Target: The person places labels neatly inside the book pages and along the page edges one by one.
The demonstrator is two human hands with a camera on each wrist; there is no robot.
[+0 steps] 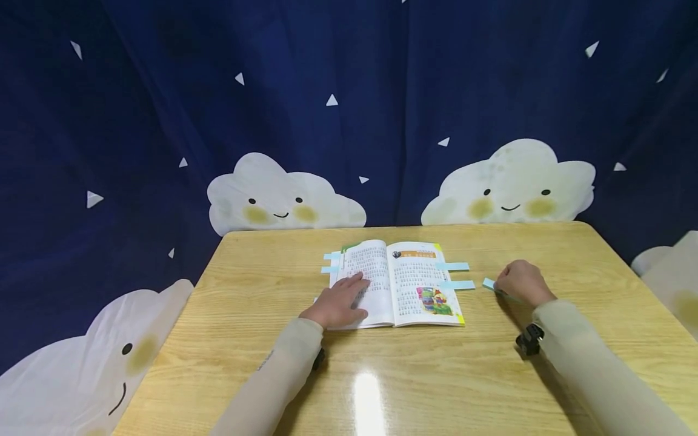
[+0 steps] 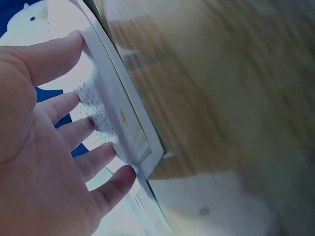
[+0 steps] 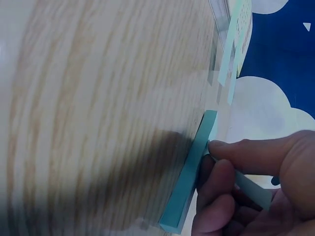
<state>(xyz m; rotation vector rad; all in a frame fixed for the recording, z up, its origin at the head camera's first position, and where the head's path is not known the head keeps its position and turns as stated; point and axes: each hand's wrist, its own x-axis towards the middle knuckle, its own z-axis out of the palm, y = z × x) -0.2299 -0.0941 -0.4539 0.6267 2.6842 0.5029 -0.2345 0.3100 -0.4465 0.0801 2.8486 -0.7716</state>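
An open book (image 1: 420, 272) with printed text and a colourful picture lies on the table. My left hand (image 1: 340, 301) rests on its left page, fingers spread; in the left wrist view the same hand (image 2: 54, 147) shows its thumb and fingertips along the page. To the right of the book, my right hand (image 1: 522, 281) is at a light-blue sticky note pad (image 1: 488, 283). Seen from the right wrist, the pad (image 3: 189, 177) is a long narrow block, and thumb and forefinger pinch a thin sticky note (image 3: 253, 189) beside it. The hand hides part of both.
Two blue sticky notes, an upper one (image 1: 455, 266) and a lower one (image 1: 460, 284), stick out from the book's right edge. Shorter blue tabs (image 1: 329, 269) show at its left edge. Behind the wooden table (image 1: 256, 290) hangs a dark blue curtain (image 1: 382, 91) with clouds.
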